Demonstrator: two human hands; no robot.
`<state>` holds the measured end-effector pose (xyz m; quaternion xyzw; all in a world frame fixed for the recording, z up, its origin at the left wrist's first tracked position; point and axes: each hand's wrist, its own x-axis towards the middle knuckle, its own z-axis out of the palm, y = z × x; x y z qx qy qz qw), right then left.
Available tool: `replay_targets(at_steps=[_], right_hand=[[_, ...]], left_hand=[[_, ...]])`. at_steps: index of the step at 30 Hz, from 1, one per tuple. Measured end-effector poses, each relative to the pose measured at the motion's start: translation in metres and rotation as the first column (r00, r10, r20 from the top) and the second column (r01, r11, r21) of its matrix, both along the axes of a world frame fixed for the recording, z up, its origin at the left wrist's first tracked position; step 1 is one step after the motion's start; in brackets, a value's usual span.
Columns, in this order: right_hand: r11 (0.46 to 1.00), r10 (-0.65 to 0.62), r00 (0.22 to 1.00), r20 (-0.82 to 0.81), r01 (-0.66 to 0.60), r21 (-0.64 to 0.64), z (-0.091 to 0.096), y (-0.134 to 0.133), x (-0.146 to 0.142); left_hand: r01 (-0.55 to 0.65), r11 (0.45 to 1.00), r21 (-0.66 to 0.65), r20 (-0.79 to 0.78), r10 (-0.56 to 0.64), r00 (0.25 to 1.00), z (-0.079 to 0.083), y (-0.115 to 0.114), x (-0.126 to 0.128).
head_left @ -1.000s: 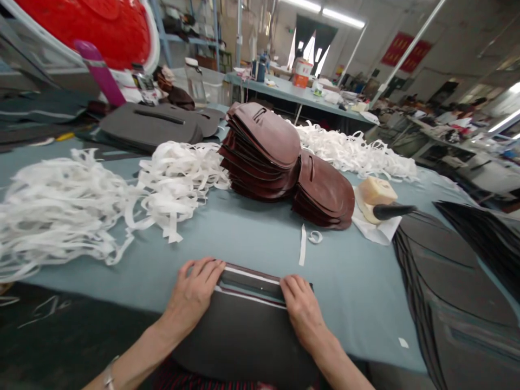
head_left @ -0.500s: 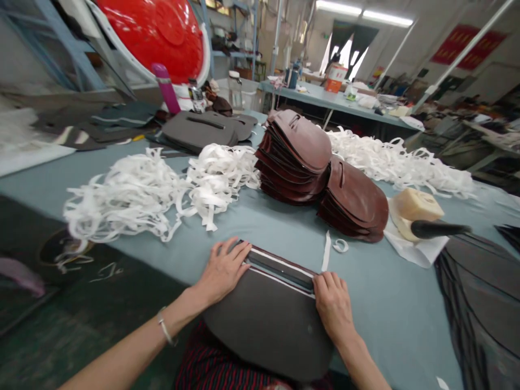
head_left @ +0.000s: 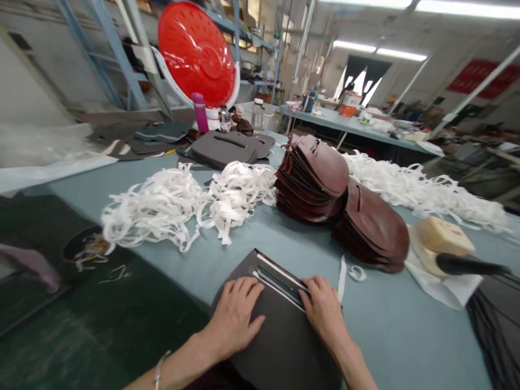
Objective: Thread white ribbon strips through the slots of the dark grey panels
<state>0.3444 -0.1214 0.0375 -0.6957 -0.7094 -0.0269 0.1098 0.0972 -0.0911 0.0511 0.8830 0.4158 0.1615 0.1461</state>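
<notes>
A dark grey leather-like panel (head_left: 286, 346) lies in front of me at the table's near edge. It has a long slot (head_left: 280, 284) near its far edge, with white strips along both sides. My left hand (head_left: 238, 314) rests flat on the panel, fingertips by the slot's left end and thumb stretched out to the side. At the slot's right end, my right hand (head_left: 323, 309) holds the panel, its fingers bent over the far edge and its thumb by the slot. What lies under the fingers is hidden.
Tangled white strips (head_left: 156, 208) lie beyond the panel. Stacked brown leather pieces (head_left: 374, 227) stand right of them. A narrow white strip (head_left: 342, 279) and a small curl (head_left: 357, 273) are near my right hand. A yellowish block (head_left: 444, 236) and black-handled tool (head_left: 471, 264) sit farther right.
My left hand has left the panel's far left corner and slid nearer me onto its surface. The right hand stays at the slot's right end. The view has shifted.
</notes>
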Motion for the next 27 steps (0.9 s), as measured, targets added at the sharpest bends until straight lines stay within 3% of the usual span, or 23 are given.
replay_targets(at_steps=[3,7,10,13,15,18,21,24,27], right_hand=[[1.0,0.004,1.0,-0.011,-0.004,-0.026,0.007,-0.004,0.019],[0.995,-0.101,0.989,0.105,0.1,0.017,0.001,-0.024,0.079],[0.962,-0.267,0.953,0.144,0.254,0.101,-0.002,-0.038,0.129],[0.944,-0.319,0.94,0.121,0.304,0.133,0.0,-0.04,0.147],[0.954,-0.273,0.959,0.069,0.262,0.144,0.002,-0.034,0.129],[0.984,-0.047,0.997,-0.056,0.056,0.167,0.002,-0.022,0.073],[0.979,0.128,0.99,-0.055,-0.117,0.166,-0.002,-0.021,0.017],[0.973,0.128,0.991,0.032,-0.131,0.192,-0.015,-0.035,-0.01],[0.935,0.235,0.965,0.116,-0.257,0.246,-0.036,-0.049,-0.016]], left_hand=[[-0.041,0.992,0.122,-0.021,0.044,0.999,-0.012,0.024,-0.009],[-0.083,0.975,0.208,-0.036,0.093,0.995,-0.028,0.059,-0.012],[-0.065,0.979,0.195,-0.003,0.067,0.998,-0.031,0.067,-0.006],[-0.01,0.99,0.138,0.047,0.003,0.999,-0.025,0.062,0.007],[0.05,0.996,0.071,0.056,-0.054,0.997,-0.019,0.057,0.018],[0.224,0.974,-0.016,0.062,-0.223,0.973,-0.01,0.055,0.032],[0.361,0.931,-0.046,0.082,-0.357,0.931,-0.004,0.064,0.04],[0.321,0.947,-0.019,0.09,-0.318,0.944,-0.001,0.075,0.043],[0.205,0.978,0.022,0.093,-0.206,0.974,-0.004,0.077,0.046]])
